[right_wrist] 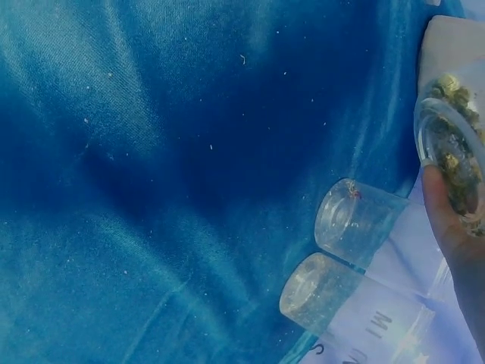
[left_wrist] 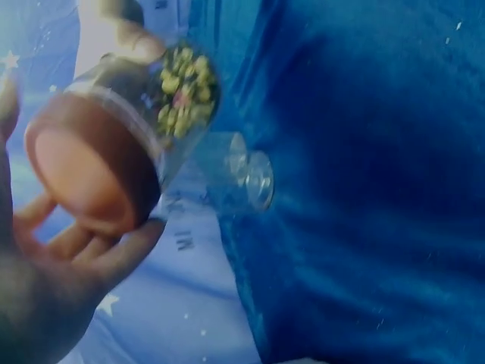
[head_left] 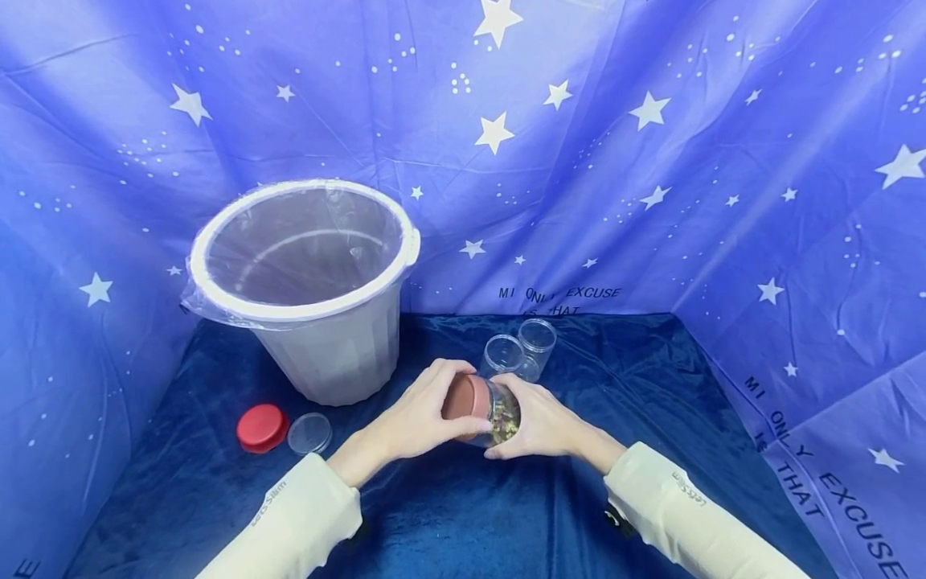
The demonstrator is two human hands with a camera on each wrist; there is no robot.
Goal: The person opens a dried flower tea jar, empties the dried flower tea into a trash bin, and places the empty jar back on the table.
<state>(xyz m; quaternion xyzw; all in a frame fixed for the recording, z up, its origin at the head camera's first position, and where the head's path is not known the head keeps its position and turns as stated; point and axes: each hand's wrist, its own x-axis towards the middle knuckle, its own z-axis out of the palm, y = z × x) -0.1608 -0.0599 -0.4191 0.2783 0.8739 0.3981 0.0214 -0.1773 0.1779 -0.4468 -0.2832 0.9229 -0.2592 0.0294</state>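
Note:
A clear jar (head_left: 506, 418) is held tilted on its side above the dark blue cloth. Greenish-yellow dried flower buds (left_wrist: 182, 98), with a pink bit among them, lie toward its base. My left hand (head_left: 408, 414) grips the brown lid (left_wrist: 82, 171), which sits on the jar's mouth. Around the jar's body, near the base, curl the fingers of my right hand (head_left: 542, 414). The right wrist view catches only the round jar bottom (right_wrist: 443, 136) and part of that hand at its right edge.
Two clear empty jars (head_left: 502, 351) stand close together behind my hands. Left of them is a white bin (head_left: 340, 354) lined with a transparent bag. A red lid (head_left: 262, 426) and a clear disc-shaped lid (head_left: 309, 434) lie before the bin. Starry blue fabric (head_left: 579, 177) hangs around the cloth.

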